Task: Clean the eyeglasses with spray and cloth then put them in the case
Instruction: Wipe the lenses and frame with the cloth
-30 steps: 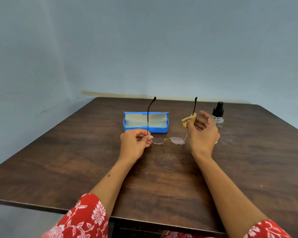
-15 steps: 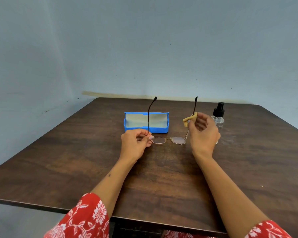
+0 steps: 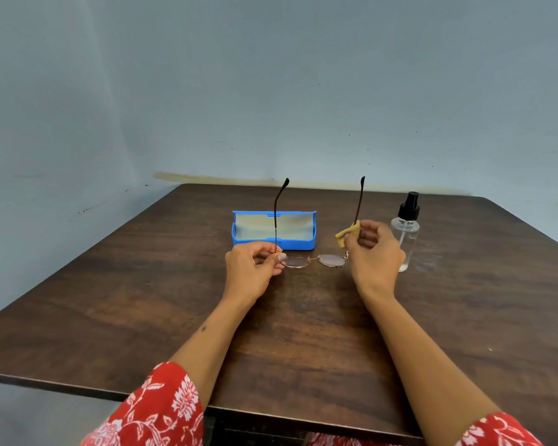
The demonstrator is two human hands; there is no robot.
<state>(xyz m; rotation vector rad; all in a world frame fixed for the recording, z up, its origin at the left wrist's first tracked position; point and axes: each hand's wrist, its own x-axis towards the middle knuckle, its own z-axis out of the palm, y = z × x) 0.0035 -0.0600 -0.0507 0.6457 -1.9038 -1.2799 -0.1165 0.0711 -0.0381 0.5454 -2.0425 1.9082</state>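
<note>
We see both forearms reaching out over the dark wooden table (image 3: pixel 142 317), red floral sleeves (image 3: pixel 155 410) at the elbows. The left hand (image 3: pixel 252 268) curls in a loose fist, thumb and forefinger pinching the hinge corner of the gold-rimmed eyeglasses (image 3: pixel 316 261), which hang lenses-down with both temples pointing up toward twelve o'clock. The right hand (image 3: pixel 376 252) is raised at the wrist, its fingers bent — the fingertips pinch a folded yellow cloth (image 3: pixel 347 235) around the right temple, partway up its length. The lenses hover between the two hands; we cannot tell whether they touch the tabletop. At twelve o'clock from the left hand sits the open blue eyeglass case (image 3: pixel 273 244), lid upright. At two o'clock from the right hand stands the clear spray bottle (image 3: pixel 406 230) with its black nozzle — partly hidden behind the knuckles.
</note>
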